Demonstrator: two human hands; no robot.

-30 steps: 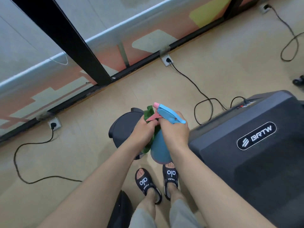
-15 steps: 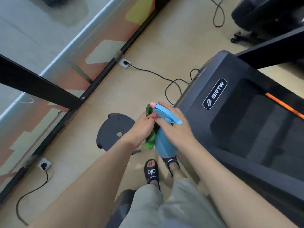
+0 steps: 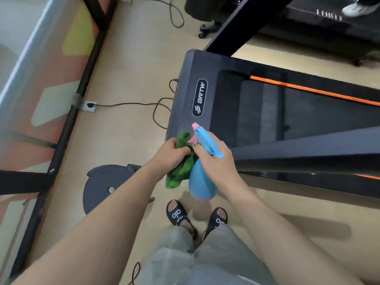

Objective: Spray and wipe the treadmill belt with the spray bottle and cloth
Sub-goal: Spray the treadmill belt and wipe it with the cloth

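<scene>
- Far left, a glass wall with coloured panels (image 3: 51, 83) runs along the floor, and a wall socket (image 3: 89, 105) sits at its foot with a black cable (image 3: 131, 103) trailing toward the treadmill.
- On the floor below my left forearm lies a round dark base (image 3: 102, 182) with a small light dot in it.
- My left hand (image 3: 168, 155) has its fingers curled tight around the green cloth (image 3: 181, 169); the cloth is bunched in my fist, one end sticking up above my knuckles and the rest hanging below, just beside the bottle.
- My right hand (image 3: 216, 161) grips the neck of the blue spray bottle (image 3: 200, 182), fingers wrapped round it under the blue head. One fingertip rests at the pink trigger. The pink nozzle points away from me, over the front cover of the treadmill.
- Both hands are held in the air close together, above the floor at the near front corner of the treadmill.
- My feet in black sandals (image 3: 176, 215) stand on the floor under the bottle.
- To the right, the treadmill belt (image 3: 308, 118) lies dark and flat behind the cover marked BRTW, with an orange stripe (image 3: 312, 91) along its far edge; a black side rail (image 3: 308, 153) crosses between my hands and the belt.
</scene>
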